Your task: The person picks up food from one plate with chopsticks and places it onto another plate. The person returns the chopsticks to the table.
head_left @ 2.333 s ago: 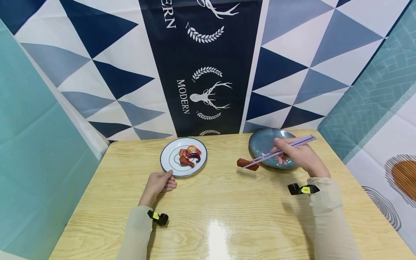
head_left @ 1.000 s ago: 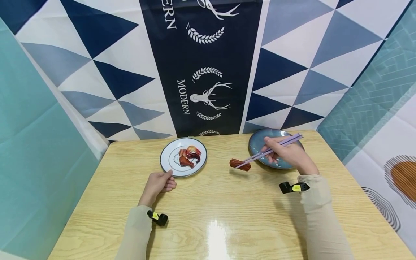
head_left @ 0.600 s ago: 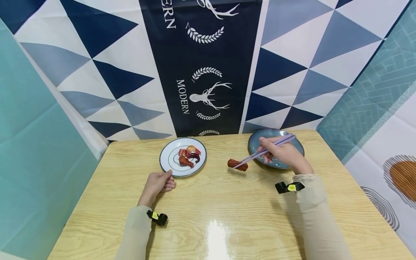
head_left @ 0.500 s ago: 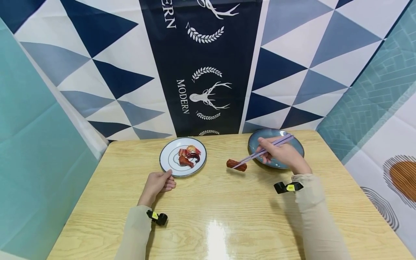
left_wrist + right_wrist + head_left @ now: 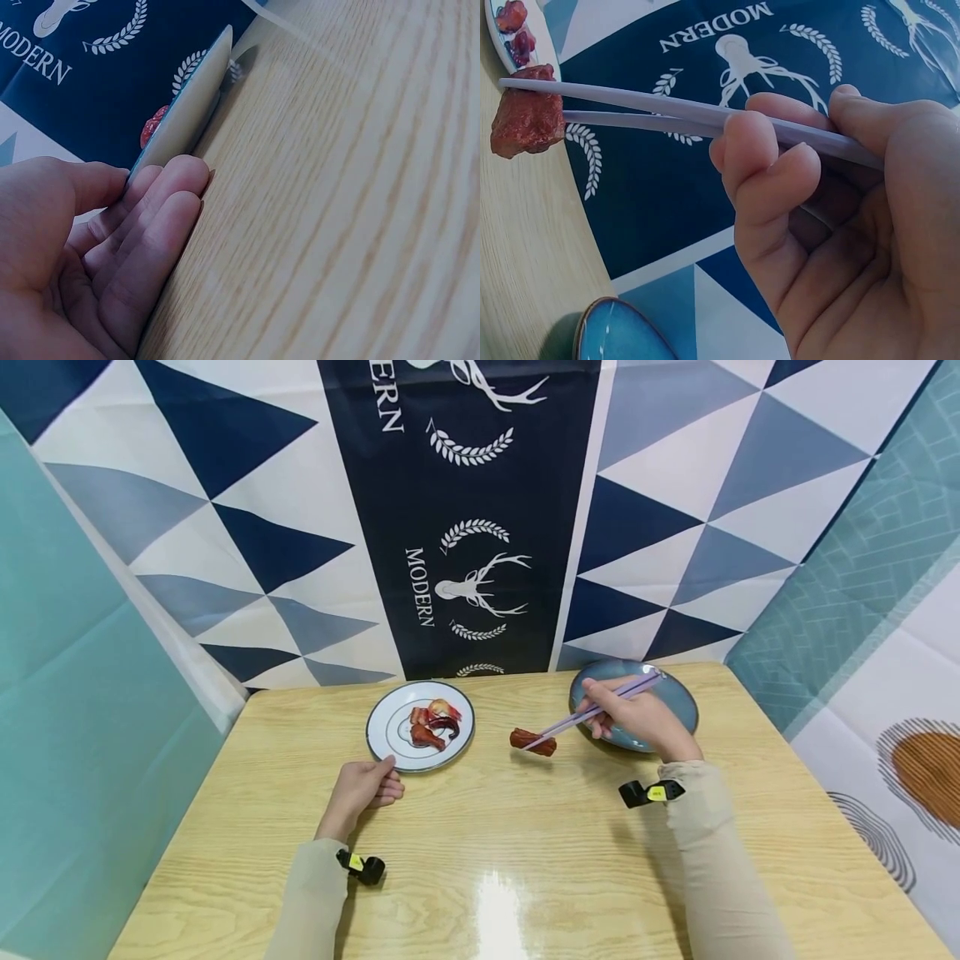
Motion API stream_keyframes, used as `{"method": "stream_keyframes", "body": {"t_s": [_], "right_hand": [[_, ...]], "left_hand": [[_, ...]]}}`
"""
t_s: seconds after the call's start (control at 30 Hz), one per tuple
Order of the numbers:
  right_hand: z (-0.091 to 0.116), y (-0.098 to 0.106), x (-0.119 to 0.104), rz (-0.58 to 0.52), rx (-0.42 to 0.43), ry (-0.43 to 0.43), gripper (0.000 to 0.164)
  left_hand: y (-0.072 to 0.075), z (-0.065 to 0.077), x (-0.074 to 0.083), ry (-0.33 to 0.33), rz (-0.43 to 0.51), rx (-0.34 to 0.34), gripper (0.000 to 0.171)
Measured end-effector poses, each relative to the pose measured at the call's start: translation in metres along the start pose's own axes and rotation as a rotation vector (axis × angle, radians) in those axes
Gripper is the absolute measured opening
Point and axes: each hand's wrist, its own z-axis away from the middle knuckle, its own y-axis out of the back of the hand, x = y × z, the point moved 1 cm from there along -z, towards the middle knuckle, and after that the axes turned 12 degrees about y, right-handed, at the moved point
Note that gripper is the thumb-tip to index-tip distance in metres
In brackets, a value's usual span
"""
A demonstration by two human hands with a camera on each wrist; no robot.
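My left hand (image 5: 362, 792) pinches the near-left rim of a white plate (image 5: 384, 733) with a dark blue edge. In the left wrist view the thumb lies on top of the rim, the fingers below it. On the plate are a drumstick (image 5: 427, 737), a dark curved piece and other reddish food. Purple chopsticks (image 5: 577, 717) are gripped in my right hand (image 5: 637, 714). Between their tips they hold a reddish-brown piece of meat (image 5: 533, 742), like a rib, above the table to the right of the plate. Its shadow falls just below it.
A blue glazed plate (image 5: 681, 700) with a brown rim stands at the back right, partly hidden under the right hand. The wooden table (image 5: 450, 852) ends at a patterned cloth backdrop (image 5: 487, 510). Teal sheets (image 5: 90, 710) hang at the sides.
The right hand has moved left with the chopsticks and the piece of meat, away from the blue plate and nearer the white plate. The left hand and white plate have stayed put.
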Motion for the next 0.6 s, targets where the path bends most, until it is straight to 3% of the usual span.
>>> {"method": "stream_keyframes", "body": {"t_s": [0.27,0.6], "right_hand": [[-0.006,-0.008,0.002,-0.049,-0.022,0.027,0.053],[-0.016,-0.020,-0.002,-0.012,-0.016,0.031,0.048]], "left_hand": [[0.000,-0.001,-0.001,0.003,0.003,0.004,0.045],[0.000,0.000,0.000,-0.003,0.003,0.002,0.045]]}}
